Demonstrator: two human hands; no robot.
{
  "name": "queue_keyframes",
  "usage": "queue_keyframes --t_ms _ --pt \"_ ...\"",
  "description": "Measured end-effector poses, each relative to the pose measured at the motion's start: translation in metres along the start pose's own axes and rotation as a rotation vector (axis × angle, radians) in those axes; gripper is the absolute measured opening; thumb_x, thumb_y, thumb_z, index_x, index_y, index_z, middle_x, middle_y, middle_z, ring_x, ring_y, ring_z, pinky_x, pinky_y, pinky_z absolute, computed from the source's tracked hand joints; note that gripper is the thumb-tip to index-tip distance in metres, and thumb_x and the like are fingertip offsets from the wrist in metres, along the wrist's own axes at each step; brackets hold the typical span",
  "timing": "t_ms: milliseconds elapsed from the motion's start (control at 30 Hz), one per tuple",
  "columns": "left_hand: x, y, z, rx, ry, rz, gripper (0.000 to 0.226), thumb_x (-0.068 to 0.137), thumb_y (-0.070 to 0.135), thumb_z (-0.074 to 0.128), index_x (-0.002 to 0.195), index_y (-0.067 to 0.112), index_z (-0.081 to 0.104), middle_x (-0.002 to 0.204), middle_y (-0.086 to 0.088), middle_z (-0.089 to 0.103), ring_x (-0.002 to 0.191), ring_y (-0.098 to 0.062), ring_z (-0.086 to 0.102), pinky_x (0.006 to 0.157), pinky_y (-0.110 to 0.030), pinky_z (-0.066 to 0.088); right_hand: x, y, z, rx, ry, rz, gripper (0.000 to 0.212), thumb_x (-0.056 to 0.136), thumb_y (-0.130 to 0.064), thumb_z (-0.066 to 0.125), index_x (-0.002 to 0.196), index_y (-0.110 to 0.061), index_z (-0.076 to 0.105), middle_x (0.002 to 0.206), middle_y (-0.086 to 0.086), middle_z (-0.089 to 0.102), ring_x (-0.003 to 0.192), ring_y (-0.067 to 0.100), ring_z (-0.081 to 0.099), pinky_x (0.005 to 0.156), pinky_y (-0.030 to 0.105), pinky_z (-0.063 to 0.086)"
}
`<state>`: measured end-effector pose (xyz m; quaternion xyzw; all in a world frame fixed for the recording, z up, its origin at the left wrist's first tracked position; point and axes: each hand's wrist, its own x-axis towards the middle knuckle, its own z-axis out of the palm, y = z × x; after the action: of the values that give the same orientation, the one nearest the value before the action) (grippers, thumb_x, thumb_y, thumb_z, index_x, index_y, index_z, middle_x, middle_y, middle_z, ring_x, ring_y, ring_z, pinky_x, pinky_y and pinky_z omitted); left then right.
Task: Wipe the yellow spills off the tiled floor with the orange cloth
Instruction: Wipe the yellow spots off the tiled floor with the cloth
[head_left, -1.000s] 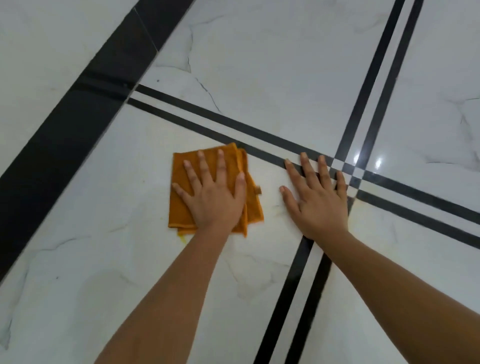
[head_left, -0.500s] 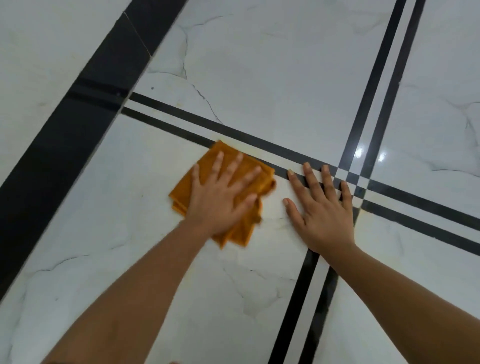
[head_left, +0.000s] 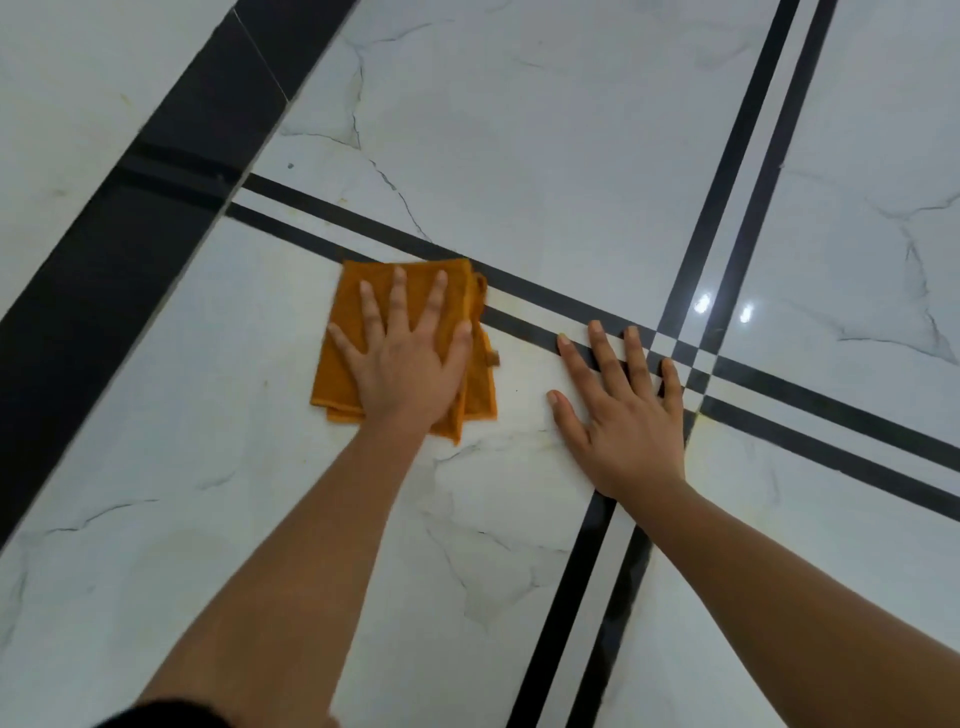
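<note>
Orange cloth (head_left: 343, 358), white black-striped floor (head_left: 519, 156)

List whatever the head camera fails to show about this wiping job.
Head view: tiled floor under the orange cloth, covered by it; spills there unseen.
Head view: cloth's middle, hidden by the left hand.
Head view: floor beneath the right hand, hidden by the palm.
Head view: yellowish patch beside that hand, too faint to call a spill.
</note>
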<state>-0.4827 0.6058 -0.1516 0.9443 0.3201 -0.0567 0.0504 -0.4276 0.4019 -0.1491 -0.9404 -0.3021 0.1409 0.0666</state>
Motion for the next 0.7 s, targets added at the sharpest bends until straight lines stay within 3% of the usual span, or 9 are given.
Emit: queue_keyframes --t_ms 100,133,167,300,367,500,533,633,700 --pt "-0.057 -0.018 0.008 0.058 -0.003 0.416 0.059 0.088 0.065 0.008 0.143 0.046 -0.001 0.156 -0.001 0.015 0.142 -0.033 0.009 0.106 -0.067 0.009 -0.001 0.001 0.0 -0.005 0.001 -0.002 0.059 0.087 -0.062 -0.001 0.142 -0.044 -0.013 0.151 -0.013 -0.02 0.139 0.014 -0.023 0.112 0.043 -0.016" --pt "-0.056 -0.032 0.007 0.049 -0.013 0.475 0.058 0.088 0.065 0.01 0.143 0.048 0.001 0.155 -0.001 0.018 0.142 -0.033 0.011 0.105 -0.067 0.012 -0.001 0.001 0.0 -0.006 0.004 -0.002 0.06 0.087 -0.062 -0.001 0.143 -0.044 -0.012 0.152 -0.013 -0.018 0.14 0.014 -0.023 0.112 0.043 -0.016" --pt "-0.048 -0.043 0.006 0.041 -0.012 0.45 0.058 0.087 0.066 0.01 0.142 0.049 0.001 0.155 0.0 0.017 0.142 -0.032 0.011 0.106 -0.067 0.012 -0.001 0.0 0.001 -0.013 0.005 -0.004 0.06 0.087 -0.062 -0.002 0.144 -0.044 -0.01 0.154 -0.012 -0.016 0.141 0.015 -0.021 0.112 0.044 -0.015" --pt "-0.053 -0.042 0.006 -0.051 0.029 -0.107 0.066 0.082 0.069 0.008 0.144 0.045 0.007 0.157 -0.001 0.009 0.143 -0.032 0.001 0.108 -0.065 0.003 -0.001 0.002 0.0 -0.029 0.006 0.009 0.063 0.085 -0.062 -0.003 0.145 -0.042 -0.006 0.157 -0.009 -0.008 0.144 0.018 -0.014 0.114 0.046 -0.01" --pt "-0.097 -0.032 0.009 -0.048 0.032 -0.075 0.065 0.084 0.067 0.012 0.144 0.043 0.014 0.156 -0.003 0.016 0.142 -0.036 0.008 0.105 -0.067 0.007 -0.004 -0.003 -0.003 0.033 -0.008 0.016 0.064 0.086 -0.062 0.001 0.146 -0.04 -0.003 0.158 -0.007 -0.006 0.144 0.018 -0.013 0.115 0.046 -0.009" --pt "-0.145 -0.058 0.012 0.042 -0.024 0.238 0.061 0.086 0.066 0.016 0.143 0.044 0.017 0.153 -0.003 0.024 0.14 -0.035 0.02 0.102 -0.067 0.016 -0.035 -0.028 0.001 0.097 -0.032 -0.035 0.066 0.083 -0.063 -0.003 0.145 -0.04 -0.007 0.158 -0.007 -0.008 0.143 0.015 -0.015 0.113 0.041 -0.011" --pt "-0.136 -0.064 0.01 0.017 -0.019 0.183 0.062 0.085 0.067 0.017 0.143 0.046 0.012 0.155 -0.001 0.02 0.141 -0.033 0.016 0.103 -0.066 0.014 -0.046 -0.031 0.003 0.102 -0.041 -0.036 0.068 0.081 -0.064 -0.006 0.145 -0.04 -0.008 0.157 -0.007 -0.008 0.143 0.014 -0.015 0.114 0.04 -0.012" --pt "-0.116 -0.066 0.006 -0.057 -0.009 -0.225 0.065 0.085 0.07 0.012 0.143 0.045 0.0 0.157 0.0 0.005 0.143 -0.031 -0.002 0.108 -0.064 0.002 -0.072 -0.028 0.008 0.104 -0.057 -0.012 0.072 0.079 -0.063 -0.009 0.146 -0.038 -0.003 0.158 -0.008 -0.004 0.144 0.014 -0.012 0.114 0.039 -0.01" --pt "-0.136 -0.047 0.007 -0.054 -0.018 -0.266 0.067 0.083 0.07 0.006 0.144 0.043 -0.002 0.157 -0.001 0.003 0.143 -0.033 -0.004 0.108 -0.064 0.001 -0.083 -0.024 0.007 0.11 -0.047 -0.015 0.074 0.08 -0.062 -0.008 0.148 -0.035 0.003 0.158 -0.006 0.002 0.145 0.014 -0.009 0.115 0.038 -0.008"
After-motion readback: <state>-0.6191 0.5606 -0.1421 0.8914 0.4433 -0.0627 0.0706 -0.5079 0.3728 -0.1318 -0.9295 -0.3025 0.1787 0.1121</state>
